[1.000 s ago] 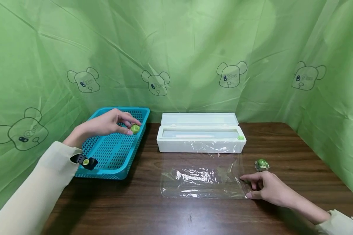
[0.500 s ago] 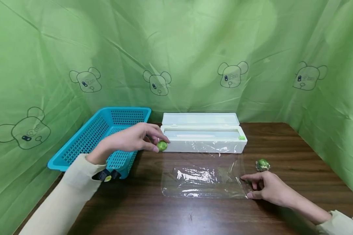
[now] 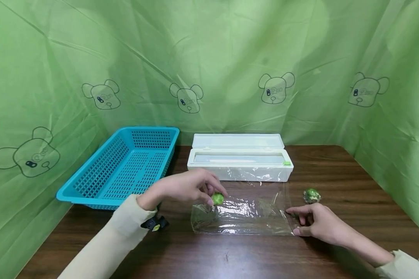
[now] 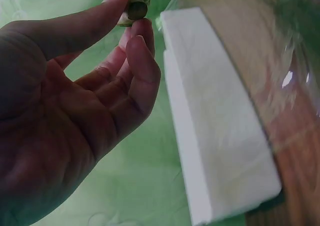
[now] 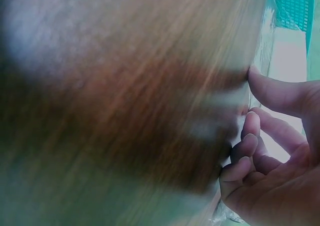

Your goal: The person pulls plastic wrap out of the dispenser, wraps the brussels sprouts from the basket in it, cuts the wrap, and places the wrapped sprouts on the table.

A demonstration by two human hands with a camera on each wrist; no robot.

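A small Brussels sprout is pinched between the thumb and fingertips of my left hand. This hand hovers above the left part of a clear sheet of cling film. The left wrist view shows the cut stem end of the sprout. My right hand holds the sheet's front right edge, thumb at the corner and index finger farther back. The film runs out from a white cling film dispenser, its lid raised. A second sprout, wrapped in film, sits just behind my right hand.
A turquoise plastic basket stands at the left of the brown wooden table. A green slider sits at the dispenser's right end. Green curtain encloses the back and sides.
My left hand has carried the sprout from over the basket rightward and toward me, to above the film. The right hand stays at the film's edge. The basket shifted slightly.
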